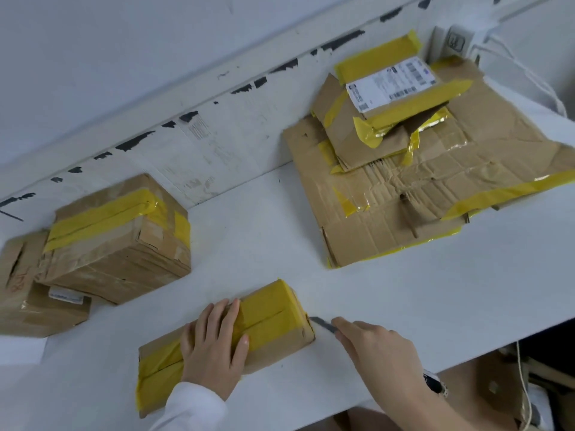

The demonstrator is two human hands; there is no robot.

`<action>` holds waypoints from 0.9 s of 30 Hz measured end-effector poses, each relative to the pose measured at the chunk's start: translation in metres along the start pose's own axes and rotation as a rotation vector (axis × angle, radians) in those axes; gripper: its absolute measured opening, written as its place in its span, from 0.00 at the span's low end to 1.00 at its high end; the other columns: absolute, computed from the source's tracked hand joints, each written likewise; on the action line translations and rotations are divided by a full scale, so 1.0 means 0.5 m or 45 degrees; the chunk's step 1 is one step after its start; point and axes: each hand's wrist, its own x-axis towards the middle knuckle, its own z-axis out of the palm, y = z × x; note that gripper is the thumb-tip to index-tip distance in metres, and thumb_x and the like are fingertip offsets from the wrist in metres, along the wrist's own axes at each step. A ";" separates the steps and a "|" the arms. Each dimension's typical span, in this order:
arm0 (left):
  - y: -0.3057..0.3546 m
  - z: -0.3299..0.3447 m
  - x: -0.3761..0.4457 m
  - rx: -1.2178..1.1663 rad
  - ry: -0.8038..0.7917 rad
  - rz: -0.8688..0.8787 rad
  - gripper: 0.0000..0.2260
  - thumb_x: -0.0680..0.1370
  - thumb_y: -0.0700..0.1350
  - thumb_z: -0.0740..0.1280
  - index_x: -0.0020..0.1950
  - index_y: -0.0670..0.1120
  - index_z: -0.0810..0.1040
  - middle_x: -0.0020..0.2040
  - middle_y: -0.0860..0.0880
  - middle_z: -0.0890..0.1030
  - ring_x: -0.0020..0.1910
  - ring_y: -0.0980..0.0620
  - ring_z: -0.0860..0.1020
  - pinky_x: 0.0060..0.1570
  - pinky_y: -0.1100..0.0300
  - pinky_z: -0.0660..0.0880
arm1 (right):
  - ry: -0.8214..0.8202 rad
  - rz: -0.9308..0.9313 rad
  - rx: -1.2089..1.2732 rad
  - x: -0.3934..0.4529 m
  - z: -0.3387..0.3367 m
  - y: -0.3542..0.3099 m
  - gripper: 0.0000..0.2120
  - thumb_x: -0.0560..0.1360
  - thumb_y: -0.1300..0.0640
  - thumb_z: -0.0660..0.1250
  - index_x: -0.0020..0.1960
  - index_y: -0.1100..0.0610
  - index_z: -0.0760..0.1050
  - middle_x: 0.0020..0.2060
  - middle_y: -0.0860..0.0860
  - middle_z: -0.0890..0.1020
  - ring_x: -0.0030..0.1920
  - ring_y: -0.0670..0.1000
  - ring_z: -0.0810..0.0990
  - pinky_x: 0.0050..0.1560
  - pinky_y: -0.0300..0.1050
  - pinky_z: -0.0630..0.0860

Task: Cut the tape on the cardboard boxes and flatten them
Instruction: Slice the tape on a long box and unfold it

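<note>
Yellow tape (267,318) runs lengthwise over the top of the small cardboard box (227,343) under our hands, with a seam line visible down its middle. Our left hand (214,346) lies flat across the box top, fingers straight and spread, pressing it onto the white table (404,306); a white sleeve (193,409) covers that wrist. Our right hand (373,346) grips a thin grey blade (323,324), fingers curled round its handle end. The blade tip sits at the right end of the box, at or just touching the taped edge; we cannot tell whether it has entered the tape.

Left of this box, well apart, a larger taped box (118,241) stands with yellow tape over its top and one side. Touching its left side is a further box (18,269) with red writing on it, and a lower box (46,309) bearing a small white label sits in front of these.

At the far right of the table lies a pile of flattened cardboard (451,188), creased and streaked with yellow tape. On top of the pile rests a smaller flattened piece (373,119) carrying a white shipping label (392,82).

Behind the table a white wall (124,57) shows black scuff marks along a ledge. White cords (522,63) hang at the upper right corner.
</note>
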 end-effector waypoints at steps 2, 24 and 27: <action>0.001 -0.012 0.005 -0.035 -0.140 -0.081 0.32 0.78 0.60 0.41 0.68 0.46 0.73 0.64 0.47 0.76 0.63 0.46 0.74 0.55 0.37 0.69 | 0.020 0.005 -0.022 0.026 0.008 0.015 0.17 0.82 0.43 0.45 0.68 0.42 0.60 0.49 0.44 0.76 0.46 0.53 0.79 0.34 0.42 0.65; -0.080 -0.047 0.021 -0.804 -0.251 -0.664 0.33 0.75 0.61 0.64 0.70 0.46 0.55 0.66 0.46 0.62 0.65 0.48 0.68 0.64 0.60 0.66 | -0.019 0.188 -0.340 0.222 0.128 -0.171 0.22 0.81 0.62 0.51 0.74 0.60 0.51 0.64 0.55 0.64 0.65 0.53 0.66 0.59 0.38 0.71; -0.092 -0.044 0.020 -0.888 -0.254 -0.640 0.32 0.75 0.60 0.64 0.70 0.46 0.54 0.67 0.46 0.62 0.64 0.49 0.70 0.62 0.60 0.69 | 0.020 0.148 -0.351 0.214 0.114 -0.183 0.24 0.82 0.57 0.52 0.74 0.61 0.50 0.65 0.54 0.64 0.65 0.52 0.66 0.60 0.39 0.71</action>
